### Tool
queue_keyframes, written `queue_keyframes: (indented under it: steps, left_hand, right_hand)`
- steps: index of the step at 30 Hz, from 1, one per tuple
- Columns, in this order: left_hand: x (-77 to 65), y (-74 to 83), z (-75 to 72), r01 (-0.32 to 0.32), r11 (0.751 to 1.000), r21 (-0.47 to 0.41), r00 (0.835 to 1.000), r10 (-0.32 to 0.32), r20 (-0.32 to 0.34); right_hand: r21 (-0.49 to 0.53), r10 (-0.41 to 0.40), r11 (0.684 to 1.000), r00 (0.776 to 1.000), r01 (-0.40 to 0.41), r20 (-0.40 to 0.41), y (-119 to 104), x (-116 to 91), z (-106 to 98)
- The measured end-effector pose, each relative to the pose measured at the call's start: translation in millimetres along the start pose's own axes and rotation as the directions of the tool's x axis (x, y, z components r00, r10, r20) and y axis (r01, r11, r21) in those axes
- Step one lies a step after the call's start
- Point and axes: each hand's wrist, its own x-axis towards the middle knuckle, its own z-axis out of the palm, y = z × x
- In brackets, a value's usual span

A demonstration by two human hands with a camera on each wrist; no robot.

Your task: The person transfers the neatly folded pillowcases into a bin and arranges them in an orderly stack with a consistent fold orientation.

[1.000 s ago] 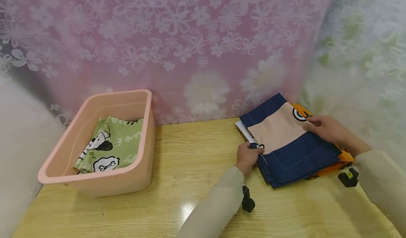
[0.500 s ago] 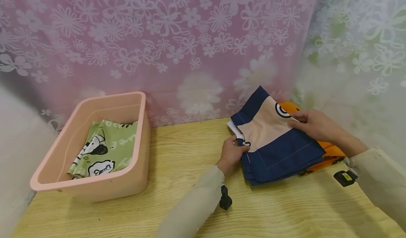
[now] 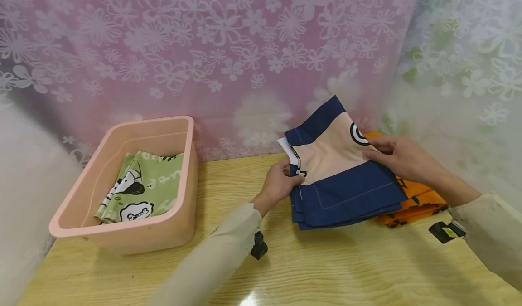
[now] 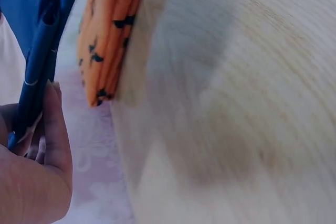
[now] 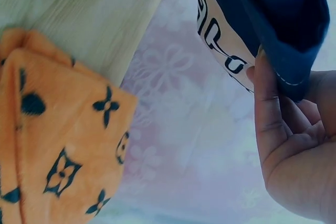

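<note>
A folded cloth (image 3: 326, 165), navy at the borders and peach in the middle with a black-and-white print, is held up between both hands. My left hand (image 3: 278, 182) pinches its left edge, thumb on top, beside a white strip. On the opposite edge, near the ring print, my right hand (image 3: 408, 158) grips the cloth between thumb and fingers. The right wrist view shows the navy layers (image 5: 278, 30) bulging over those fingers. Behind and below the right hand lies a folded orange cloth (image 3: 416, 201) with dark motifs, partly covered in the head view.
A pink plastic tub (image 3: 189, 174) stands on the left of the wooden table (image 3: 228, 192), with a folded green cloth (image 3: 163, 183) printed with a cartoon dog inside. A pink floral curtain (image 3: 204, 70) hangs along the back edge.
Both hands have lifted the navy-and-peach cloth off the orange one and carried it leftward toward the tub. More of the orange cloth now shows.
</note>
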Motion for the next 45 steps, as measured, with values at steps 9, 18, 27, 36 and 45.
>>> queue_keyframes:
  steps: [9, 18, 27, 36, 45]
  left_hand:
    - [-12.8, 28.6, -25.6, -0.075, 0.989, 0.124, 0.996, 0.080, -0.035]
    - [-25.4, 52.1, -60.8, -0.073, 0.986, 0.151, 0.991, 0.089, -0.104]
    - [-41.0, 73.4, -104.7, -0.045, 0.986, 0.159, 0.984, 0.071, -0.162]
    - [-49.7, 86.5, -150.3, -0.015, 0.967, 0.255, 0.982, 0.062, -0.177]
    - [-60.5, 93.3, -191.7, 0.071, 0.952, 0.298, 0.985, -0.019, -0.173]
  right_hand:
    - [0.117, 0.044, 0.992, 0.998, -0.039, -0.042, -24.5, 3.3, -4.0]
    - [0.177, 0.039, 0.984, 0.995, -0.022, -0.096, -49.9, 16.8, 0.4]
    - [0.310, 0.013, 0.951, 0.996, 0.017, -0.093, -81.0, 32.8, 12.5]
    - [0.450, -0.029, 0.892, 0.998, 0.052, -0.058, -114.4, 54.1, 28.2]
    - [0.562, -0.082, 0.824, 0.997, 0.070, -0.005, -144.8, 76.3, 52.0]
